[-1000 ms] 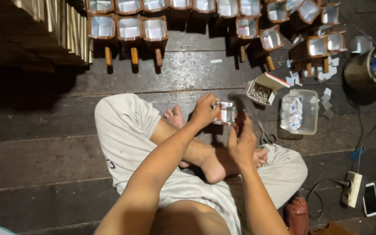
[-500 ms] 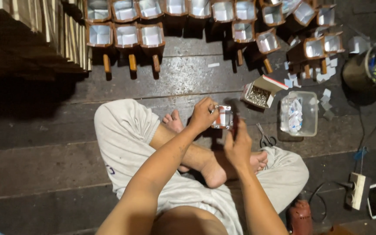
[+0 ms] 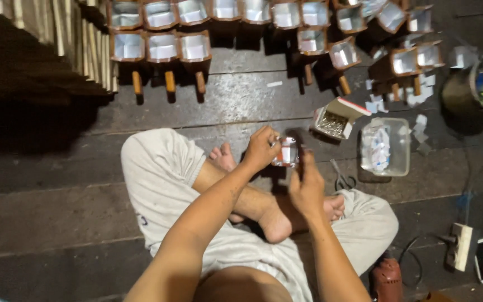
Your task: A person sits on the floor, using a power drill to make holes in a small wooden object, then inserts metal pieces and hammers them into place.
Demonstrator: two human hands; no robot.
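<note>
Dim indoor scene lit from above. The dark wooden plank floor (image 3: 57,223) falls into deep shadow at upper left. Glare bounces off shiny silver-lined small boxes (image 3: 162,47). Edges look soft and slightly curved; fine detail is grainy.

left hand (image 3: 261,148): raised before the body, fingers curled shut in a pinch, forearm bare and extended. right hand (image 3: 307,187): just beside it, fingers closed, thumb upward. legs crossed, feet bare.

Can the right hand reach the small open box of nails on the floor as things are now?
Probably yes. The open box lies just beyond the right hand, with bare floor between. But that hand already grips a dark tool.
</note>
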